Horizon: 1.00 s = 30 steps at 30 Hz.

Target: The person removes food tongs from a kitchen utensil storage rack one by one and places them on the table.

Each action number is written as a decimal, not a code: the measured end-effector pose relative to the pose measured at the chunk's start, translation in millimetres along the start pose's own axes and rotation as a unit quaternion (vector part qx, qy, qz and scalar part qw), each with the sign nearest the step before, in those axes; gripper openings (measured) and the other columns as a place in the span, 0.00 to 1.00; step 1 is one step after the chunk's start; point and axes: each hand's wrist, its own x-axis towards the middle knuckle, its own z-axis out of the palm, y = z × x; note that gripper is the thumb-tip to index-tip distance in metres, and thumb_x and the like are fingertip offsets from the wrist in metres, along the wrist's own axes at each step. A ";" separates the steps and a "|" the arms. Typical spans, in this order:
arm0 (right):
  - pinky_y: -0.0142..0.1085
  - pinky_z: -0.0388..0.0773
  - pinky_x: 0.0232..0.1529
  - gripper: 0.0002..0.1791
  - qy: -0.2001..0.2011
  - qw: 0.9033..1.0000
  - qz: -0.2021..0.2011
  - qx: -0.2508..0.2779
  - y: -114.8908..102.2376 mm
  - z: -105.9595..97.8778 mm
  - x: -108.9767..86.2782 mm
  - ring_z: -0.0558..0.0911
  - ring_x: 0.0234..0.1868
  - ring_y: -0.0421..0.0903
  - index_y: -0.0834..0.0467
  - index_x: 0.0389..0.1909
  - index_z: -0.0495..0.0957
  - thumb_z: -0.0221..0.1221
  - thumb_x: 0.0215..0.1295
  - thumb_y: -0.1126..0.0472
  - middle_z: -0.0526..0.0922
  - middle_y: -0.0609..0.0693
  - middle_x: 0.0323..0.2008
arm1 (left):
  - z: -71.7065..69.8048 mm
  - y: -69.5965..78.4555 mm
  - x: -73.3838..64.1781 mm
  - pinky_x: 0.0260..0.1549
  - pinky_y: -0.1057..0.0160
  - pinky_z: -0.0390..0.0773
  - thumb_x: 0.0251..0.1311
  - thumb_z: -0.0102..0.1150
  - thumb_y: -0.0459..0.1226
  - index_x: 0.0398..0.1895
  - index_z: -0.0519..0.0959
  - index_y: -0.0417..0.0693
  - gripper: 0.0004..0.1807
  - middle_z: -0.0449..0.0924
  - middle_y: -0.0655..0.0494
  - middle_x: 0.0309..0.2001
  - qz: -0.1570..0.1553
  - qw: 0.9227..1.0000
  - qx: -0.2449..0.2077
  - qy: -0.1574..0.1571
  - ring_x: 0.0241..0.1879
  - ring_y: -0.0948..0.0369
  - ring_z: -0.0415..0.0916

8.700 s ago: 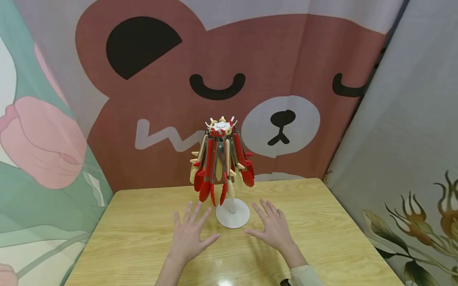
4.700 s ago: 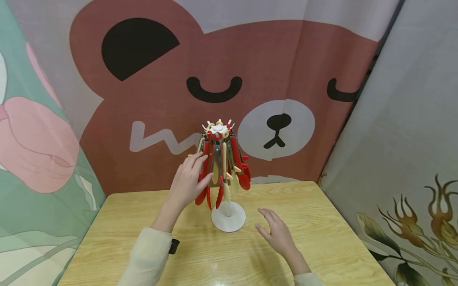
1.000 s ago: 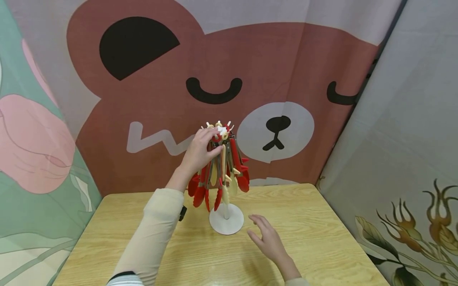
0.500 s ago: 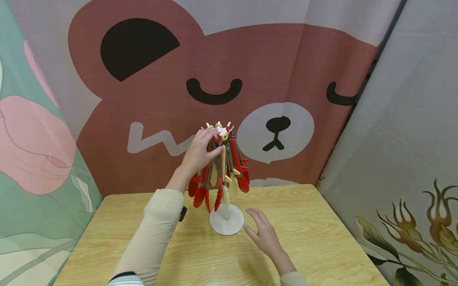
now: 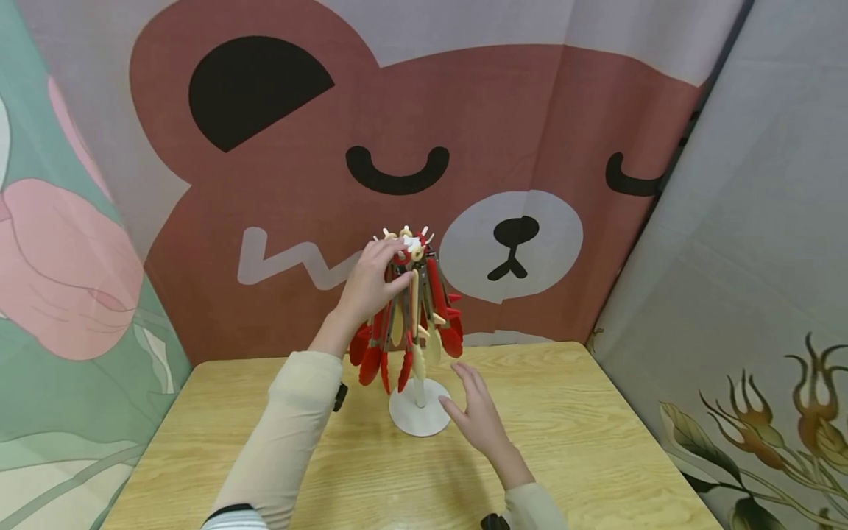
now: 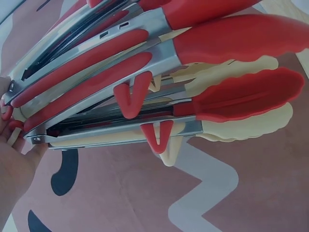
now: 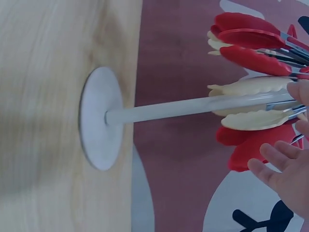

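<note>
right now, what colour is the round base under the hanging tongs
White; the round base shows best in the right wrist view.

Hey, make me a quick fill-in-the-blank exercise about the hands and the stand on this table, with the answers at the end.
1. The left hand is at the ____ of the stand.
2. In height, the right hand is ____ than the left.
3. The tongs have tips in two colours, cream and ____.
4. The round base resting on the table is coloured ____.

Missing words: top; lower; red; white.
</note>
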 end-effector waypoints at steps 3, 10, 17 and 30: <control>0.51 0.67 0.49 0.33 -0.016 1.000 0.016 0.014 -3.8 1.9 8.1 0.67 0.54 0.55 0.66 0.60 0.60 0.60 0.55 0.60 0.64 0.60 0.57 | 0.0 -3.5 -1.3 0.57 0.58 0.58 0.50 0.63 0.37 0.53 0.72 0.39 0.25 0.70 0.46 0.55 0.004 1.000 0.001 0.009 0.54 0.53 0.63; 0.50 0.65 0.51 0.36 -0.020 0.998 0.035 0.056 -8.5 5.6 24.4 0.66 0.55 0.55 0.65 0.63 0.55 0.59 0.57 0.59 0.62 0.59 0.59 | -0.1 -5.8 -1.9 0.56 0.58 0.61 0.50 0.63 0.37 0.53 0.72 0.38 0.25 0.70 0.46 0.54 0.016 1.000 0.002 0.019 0.52 0.53 0.64; 0.51 0.66 0.50 0.36 -0.003 0.995 0.043 0.087 -9.9 7.3 36.1 0.65 0.56 0.55 0.66 0.64 0.53 0.59 0.57 0.62 0.60 0.60 0.60 | 4.4 -2.2 -1.2 0.54 0.58 0.63 0.50 0.63 0.37 0.53 0.72 0.38 0.26 0.71 0.46 0.52 0.017 1.000 0.005 0.023 0.51 0.53 0.64; 0.53 0.66 0.49 0.40 0.004 0.993 0.060 0.098 -15.3 3.5 52.0 0.65 0.54 0.60 0.66 0.66 0.49 0.60 0.56 0.60 0.60 0.65 0.57 | 6.7 -1.9 -0.9 0.53 0.58 0.64 0.50 0.62 0.37 0.52 0.72 0.38 0.25 0.71 0.46 0.52 0.013 0.999 0.013 0.029 0.52 0.53 0.64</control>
